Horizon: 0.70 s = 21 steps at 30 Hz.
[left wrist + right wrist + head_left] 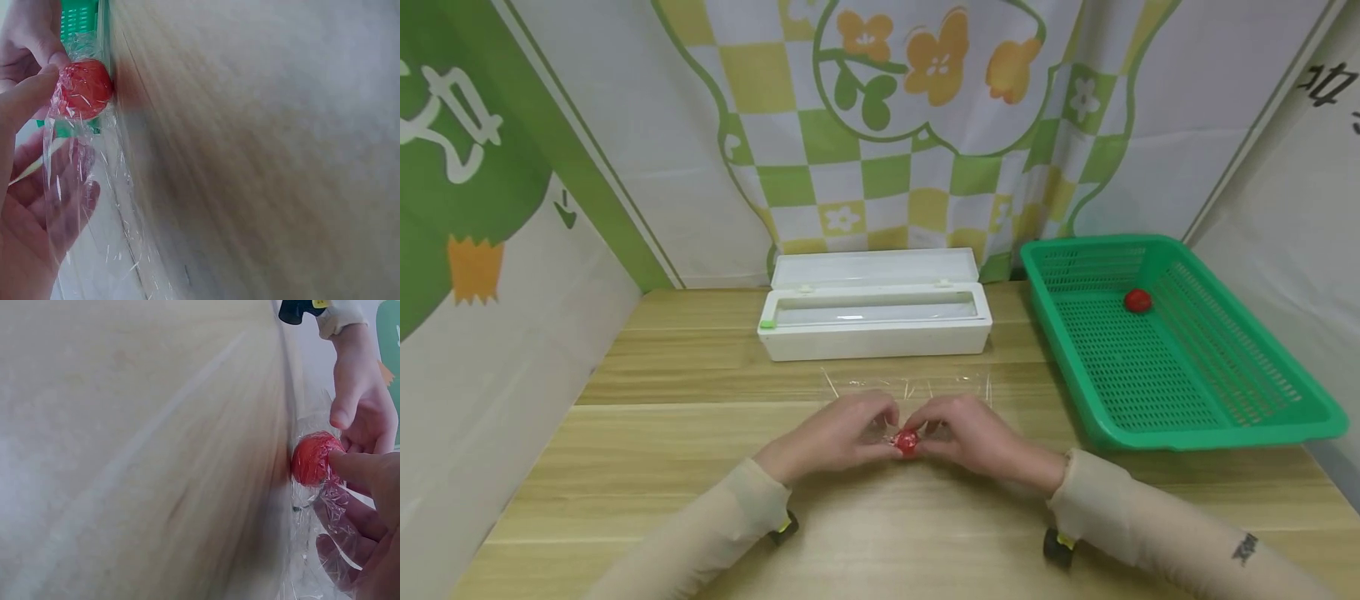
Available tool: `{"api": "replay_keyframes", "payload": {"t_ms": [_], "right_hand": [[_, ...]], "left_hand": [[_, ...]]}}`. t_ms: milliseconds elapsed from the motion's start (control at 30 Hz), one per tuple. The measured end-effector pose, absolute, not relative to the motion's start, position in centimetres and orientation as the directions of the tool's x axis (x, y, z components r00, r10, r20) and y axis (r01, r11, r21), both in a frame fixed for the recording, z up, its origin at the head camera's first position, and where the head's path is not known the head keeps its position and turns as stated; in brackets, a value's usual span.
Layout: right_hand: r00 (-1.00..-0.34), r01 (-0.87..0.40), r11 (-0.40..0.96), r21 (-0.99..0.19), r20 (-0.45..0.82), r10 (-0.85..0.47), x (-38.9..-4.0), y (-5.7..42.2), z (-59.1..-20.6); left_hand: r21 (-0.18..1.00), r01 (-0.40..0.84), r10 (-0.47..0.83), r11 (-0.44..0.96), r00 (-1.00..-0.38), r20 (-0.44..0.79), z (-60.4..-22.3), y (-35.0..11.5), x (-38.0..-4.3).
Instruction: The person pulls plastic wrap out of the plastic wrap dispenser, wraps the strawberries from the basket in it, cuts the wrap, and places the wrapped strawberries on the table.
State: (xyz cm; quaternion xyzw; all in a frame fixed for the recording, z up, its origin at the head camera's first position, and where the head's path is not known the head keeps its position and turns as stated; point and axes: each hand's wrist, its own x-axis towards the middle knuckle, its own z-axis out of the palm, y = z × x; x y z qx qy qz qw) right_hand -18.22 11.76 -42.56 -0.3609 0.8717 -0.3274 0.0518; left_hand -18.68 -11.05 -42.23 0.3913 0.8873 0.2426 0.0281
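Observation:
A small round red tomato (907,442), wrapped in clear cling film (951,385), sits on the wooden table between the two hands. My left hand (842,429) holds it from the left, with the thumb on its film-covered side in the left wrist view. From the right, my right hand (973,435) holds the same tomato (312,457), its thumb against the red surface. Loose film (72,187) trails over the left fingers, which show through it. More crumpled film lies around the right fingers in the right wrist view.
Behind the hands stands a white cling film box (876,342) with its lid raised and a roll inside. A green basket (1217,437) is at the right, holding another red item (1138,301). A patterned curtain (895,175) hangs at the back.

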Motion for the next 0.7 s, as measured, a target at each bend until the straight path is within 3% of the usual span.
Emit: {"api": "replay_keyframes", "payload": {"t_ms": [333, 700], "right_hand": [[-0.742, -0.533, 0.501, -0.682, 0.093, -0.664, -18.76, 12.05, -42.62], [-0.744, -0.591, 0.531, -0.607, 0.156, -0.65, -18.89, 12.24, -42.26]], "left_hand": [[0.446, 0.744, 0.761, 0.498, -0.622, 0.186, -42.26, -10.72, -18.52], [0.507, 0.686, 0.726, 0.522, -0.669, 0.157, -42.37, -10.55, -18.59]]}}
